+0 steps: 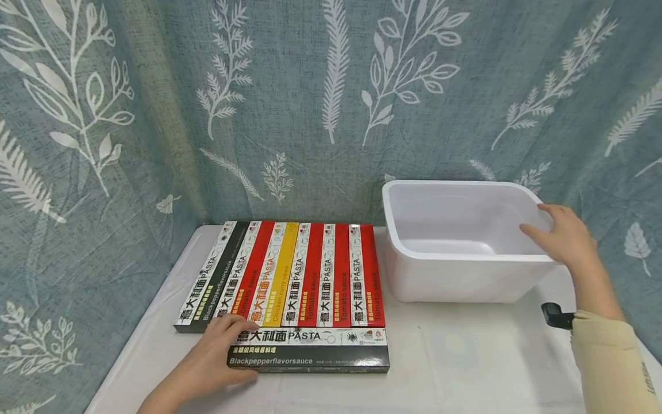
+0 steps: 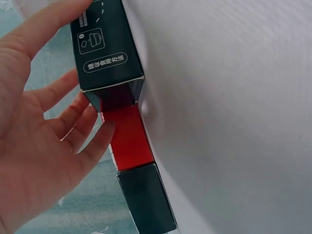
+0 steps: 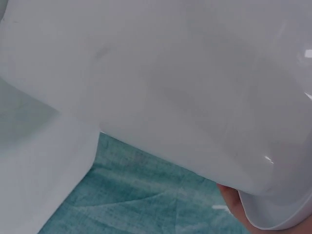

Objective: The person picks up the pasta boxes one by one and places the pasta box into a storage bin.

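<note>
A black-and-white pasta box (image 1: 331,353) lies crosswise in front of a row of upright-pointing pasta boxes (image 1: 310,276). My left hand (image 1: 212,359) holds its left end, thumb on the near side and fingers on the far side. In the left wrist view, the thumb lies on the dark box (image 2: 109,53), and the other fingers are behind it. To the right stands a white plastic bin (image 1: 465,279). My right hand (image 1: 566,236) grips its right rim, thumb over the inside. The right wrist view shows mostly the bin's wall (image 3: 185,97), with part of the hand (image 3: 234,204) below.
The row holds a black box (image 1: 222,282), a yellow one (image 1: 284,276) and several red ones, side by side. A white cloth (image 1: 455,356) covers the table. Behind it hangs a blue-green leaf-patterned curtain (image 1: 289,103). A black wrist device (image 1: 555,316) sits by the right sleeve.
</note>
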The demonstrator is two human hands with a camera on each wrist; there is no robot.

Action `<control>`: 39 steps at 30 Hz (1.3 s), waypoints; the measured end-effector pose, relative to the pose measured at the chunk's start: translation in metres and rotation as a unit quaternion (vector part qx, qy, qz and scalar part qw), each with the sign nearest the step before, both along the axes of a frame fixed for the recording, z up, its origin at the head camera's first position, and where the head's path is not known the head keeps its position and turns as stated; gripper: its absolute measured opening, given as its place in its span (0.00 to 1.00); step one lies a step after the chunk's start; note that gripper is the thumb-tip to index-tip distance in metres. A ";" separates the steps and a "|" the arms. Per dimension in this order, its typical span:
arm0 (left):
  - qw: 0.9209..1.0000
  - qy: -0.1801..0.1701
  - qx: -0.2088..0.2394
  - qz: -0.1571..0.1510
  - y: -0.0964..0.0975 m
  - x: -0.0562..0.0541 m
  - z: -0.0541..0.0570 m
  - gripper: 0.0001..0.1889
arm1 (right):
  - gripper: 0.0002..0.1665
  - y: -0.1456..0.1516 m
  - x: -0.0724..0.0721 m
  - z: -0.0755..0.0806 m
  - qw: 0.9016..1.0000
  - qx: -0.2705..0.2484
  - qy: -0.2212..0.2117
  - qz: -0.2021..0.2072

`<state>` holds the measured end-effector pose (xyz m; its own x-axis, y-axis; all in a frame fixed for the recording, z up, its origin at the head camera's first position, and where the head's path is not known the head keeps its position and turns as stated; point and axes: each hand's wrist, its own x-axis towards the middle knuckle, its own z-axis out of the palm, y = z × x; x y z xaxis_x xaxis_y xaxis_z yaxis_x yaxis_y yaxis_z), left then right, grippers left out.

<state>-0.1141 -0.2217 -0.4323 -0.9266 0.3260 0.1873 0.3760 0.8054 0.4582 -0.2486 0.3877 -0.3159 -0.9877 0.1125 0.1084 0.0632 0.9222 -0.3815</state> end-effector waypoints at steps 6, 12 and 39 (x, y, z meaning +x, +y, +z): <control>1.000 -0.016 -0.005 -0.009 0.000 -0.003 -0.001 0.37 | 0.50 0.001 -0.001 -0.001 1.000 -0.005 -0.009 -0.008; 0.999 -0.027 -0.021 -0.022 -0.001 -0.004 -0.004 0.38 | 0.50 0.000 -0.002 -0.001 1.000 -0.006 -0.010 -0.009; 0.994 0.079 0.073 -0.014 0.003 0.009 0.017 0.41 | 0.45 0.000 -0.002 0.000 1.000 -0.009 0.004 -0.012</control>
